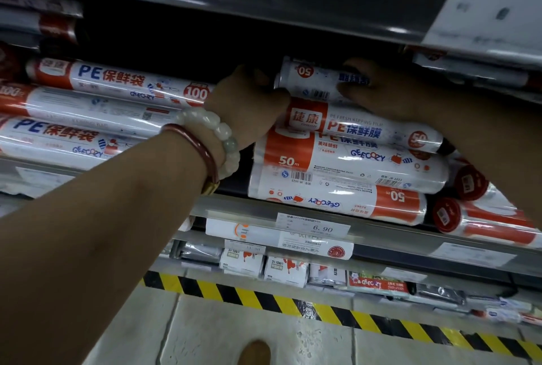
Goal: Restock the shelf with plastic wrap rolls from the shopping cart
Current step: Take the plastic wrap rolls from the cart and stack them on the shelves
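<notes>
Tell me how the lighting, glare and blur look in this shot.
Head view: dim and uneven, the shelf recess above the top roll is nearly black. Head view: glossy wrappers on the bag rolls at left throw white glare streaks. Head view: upper labels and edges are smeared with blur, while the price tag stays readable. Head view: wide-angle bending curves the striped floor tape.

This is a shop. Shelves (293, 209) hold many wrapped rolls (117, 80). A price tag (313, 227), lower middle, seems to say 6.90.
</notes>
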